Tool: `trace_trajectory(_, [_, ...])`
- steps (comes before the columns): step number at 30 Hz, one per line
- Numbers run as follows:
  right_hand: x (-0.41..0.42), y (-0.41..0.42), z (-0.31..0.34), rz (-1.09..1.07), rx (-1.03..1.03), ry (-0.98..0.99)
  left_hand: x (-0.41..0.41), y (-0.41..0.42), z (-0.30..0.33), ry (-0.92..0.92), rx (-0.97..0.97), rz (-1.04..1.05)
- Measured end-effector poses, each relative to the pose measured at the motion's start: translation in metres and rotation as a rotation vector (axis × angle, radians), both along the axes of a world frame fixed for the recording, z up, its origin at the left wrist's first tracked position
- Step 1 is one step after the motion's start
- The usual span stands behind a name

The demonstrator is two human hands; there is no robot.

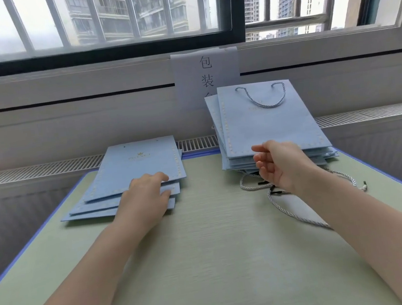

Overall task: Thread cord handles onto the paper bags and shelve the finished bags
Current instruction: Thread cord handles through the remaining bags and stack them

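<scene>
A stack of flat light-blue paper bags without handles lies at the table's far left. My left hand rests on the stack's near right corner, fingers on the top bags' edges. A second pile of blue bags leans against the wall at the far right; its top bag carries a twisted cord handle. My right hand hovers just in front of that pile, fingers loosely spread, holding nothing. Loose pale cords with black tips lie on the table under my right wrist.
The pale green table has a blue rim. A paper sign with printed characters hangs on the wall behind the right pile. A radiator grille and barred window run along the back.
</scene>
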State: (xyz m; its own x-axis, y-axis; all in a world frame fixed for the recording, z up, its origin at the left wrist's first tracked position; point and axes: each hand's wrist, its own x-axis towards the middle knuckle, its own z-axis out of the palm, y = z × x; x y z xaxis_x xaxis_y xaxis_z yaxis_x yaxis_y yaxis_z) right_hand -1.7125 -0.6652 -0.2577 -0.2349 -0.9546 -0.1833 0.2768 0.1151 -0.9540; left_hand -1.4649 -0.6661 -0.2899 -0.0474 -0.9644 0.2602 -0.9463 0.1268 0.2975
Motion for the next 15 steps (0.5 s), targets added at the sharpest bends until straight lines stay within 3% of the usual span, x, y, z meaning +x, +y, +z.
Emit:
trace_trajectory(3, [0.003, 0.002, -0.001, 0.024, -0.087, 0.353, 0.007, -0.003, -0.003, -0.013, -0.021, 0.033])
trace_trajectory(6, [0.008, 0.002, -0.012, 0.06, -0.258, 1.035, 0.014, -0.005, -0.004, -0.016, -0.006, 0.091])
trace_trajectory(8, [0.016, 0.005, -0.02, 0.162, -0.269, 1.354, 0.015, -0.007, -0.006, -0.083, 0.018, 0.127])
trace_trajectory(11, [0.026, 0.008, -0.028, 0.326, -0.248, 1.529, 0.015, -0.009, -0.008, -0.183, 0.048, 0.142])
trace_trajectory(15, [0.025, 0.008, -0.03, 0.298, -0.226, 1.579, 0.015, -0.012, -0.009, -0.132, 0.091, 0.095])
